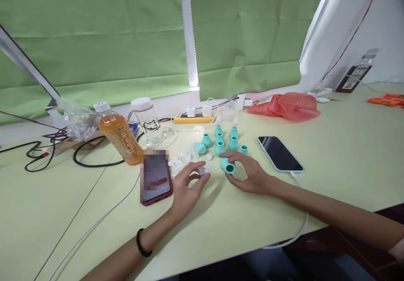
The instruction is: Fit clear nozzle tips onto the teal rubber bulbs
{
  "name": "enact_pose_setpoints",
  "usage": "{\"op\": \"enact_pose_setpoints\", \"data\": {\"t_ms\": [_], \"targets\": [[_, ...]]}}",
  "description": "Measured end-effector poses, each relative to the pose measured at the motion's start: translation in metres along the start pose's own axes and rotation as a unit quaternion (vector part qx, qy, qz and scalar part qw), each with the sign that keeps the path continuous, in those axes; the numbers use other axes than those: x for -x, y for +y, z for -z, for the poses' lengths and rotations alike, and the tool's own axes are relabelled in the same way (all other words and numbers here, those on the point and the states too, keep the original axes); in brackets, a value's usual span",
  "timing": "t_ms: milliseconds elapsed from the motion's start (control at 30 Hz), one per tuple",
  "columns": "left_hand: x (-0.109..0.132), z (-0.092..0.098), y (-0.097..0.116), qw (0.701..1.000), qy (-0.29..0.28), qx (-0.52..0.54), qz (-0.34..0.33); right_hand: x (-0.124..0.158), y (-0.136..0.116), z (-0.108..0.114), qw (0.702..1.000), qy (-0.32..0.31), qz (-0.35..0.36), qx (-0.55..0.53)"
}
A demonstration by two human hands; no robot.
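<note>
My left hand (186, 186) rests on the pale green table (331, 159), its fingertips pinched on a small clear plastic piece (203, 170). My right hand (249, 173) is just to the right, fingers closed round a teal rubber bulb (227, 165) with its opening facing me. The two hands are a short gap apart. Behind them stand several more teal bulbs (220, 147), two with clear tips on top. Loose clear plastic pieces (181, 159) lie scattered to the left of the bulbs.
A red-cased phone (155, 179) lies left of my left hand; another phone (279, 153) on a white cable lies right. Behind are an orange drink bottle (120, 134), a clear lidded jar (148, 119), a yellow power strip (193, 118), black cables (47, 150) and a red bag (287, 105).
</note>
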State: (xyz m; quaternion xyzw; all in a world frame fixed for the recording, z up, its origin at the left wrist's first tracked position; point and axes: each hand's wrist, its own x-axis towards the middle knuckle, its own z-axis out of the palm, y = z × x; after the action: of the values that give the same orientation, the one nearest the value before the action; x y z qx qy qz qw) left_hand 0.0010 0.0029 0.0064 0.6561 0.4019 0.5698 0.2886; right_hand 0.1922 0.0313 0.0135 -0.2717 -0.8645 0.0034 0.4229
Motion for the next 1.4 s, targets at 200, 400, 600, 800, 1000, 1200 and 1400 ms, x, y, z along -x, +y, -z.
{"op": "enact_pose_setpoints", "data": {"t_ms": [200, 400, 600, 800, 1000, 1200, 1400], "targets": [[0.0, -0.002, 0.007, 0.989, -0.077, 0.081, 0.101, 0.006, -0.009, -0.007, 0.997, -0.026, -0.074, -0.027], [-0.003, -0.002, 0.009, 0.966, -0.119, 0.134, 0.188, 0.012, -0.009, -0.012, 0.988, -0.021, -0.137, -0.072], [-0.005, -0.001, 0.007, 0.937, -0.161, 0.196, 0.242, 0.013, -0.007, -0.013, 0.986, -0.028, -0.145, -0.078], [-0.004, -0.002, 0.008, 0.928, -0.14, 0.212, 0.272, 0.013, -0.009, -0.014, 0.987, -0.046, -0.129, -0.085], [-0.004, -0.002, 0.006, 0.918, -0.156, 0.21, 0.298, 0.012, -0.009, -0.012, 0.971, -0.074, -0.178, -0.142], [-0.004, -0.003, 0.007, 0.953, -0.147, 0.122, 0.233, 0.009, -0.013, -0.01, 0.931, -0.133, -0.244, -0.237], [-0.007, 0.003, 0.013, 0.973, -0.211, -0.091, 0.014, 0.004, -0.013, -0.006, 0.885, -0.202, -0.279, -0.312]]}}
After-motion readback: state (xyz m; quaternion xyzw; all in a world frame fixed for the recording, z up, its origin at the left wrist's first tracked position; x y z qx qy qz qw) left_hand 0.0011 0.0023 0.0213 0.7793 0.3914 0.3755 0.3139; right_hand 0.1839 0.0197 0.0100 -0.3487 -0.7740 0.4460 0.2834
